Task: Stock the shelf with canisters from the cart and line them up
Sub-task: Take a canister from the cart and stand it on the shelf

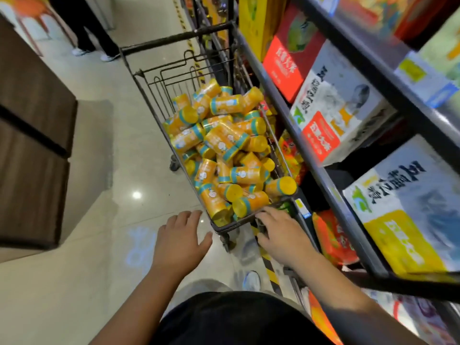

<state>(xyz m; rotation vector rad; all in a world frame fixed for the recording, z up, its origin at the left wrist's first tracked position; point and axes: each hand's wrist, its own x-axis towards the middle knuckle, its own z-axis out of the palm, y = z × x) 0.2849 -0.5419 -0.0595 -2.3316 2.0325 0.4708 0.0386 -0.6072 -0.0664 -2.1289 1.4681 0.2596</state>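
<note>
The canisters [224,143] lie in a heap in the cart [230,227], just past the fingers. The left hand [179,240] is spread and holds nothing. The right hand [281,235] seems to curl over the cart's near rim. The canisters look light, hard and smooth, so grab one round its middle.

The floor [104,170] under me was pale, glossy tile, and a ceiling light showed in it as one small white glare [136,195]. A faint bluish pattern [138,247] lay on the tiles nearer me (projected or printed, I could not tell). On my left stood a big dark-brown cabinet [32,120], split by a black seam. Yellow-and-black tape [270,270] ran along the floor. Farther off someone stood in dark trousers [84,26] and white shoes [109,57], near an orange chair [32,11].
</note>
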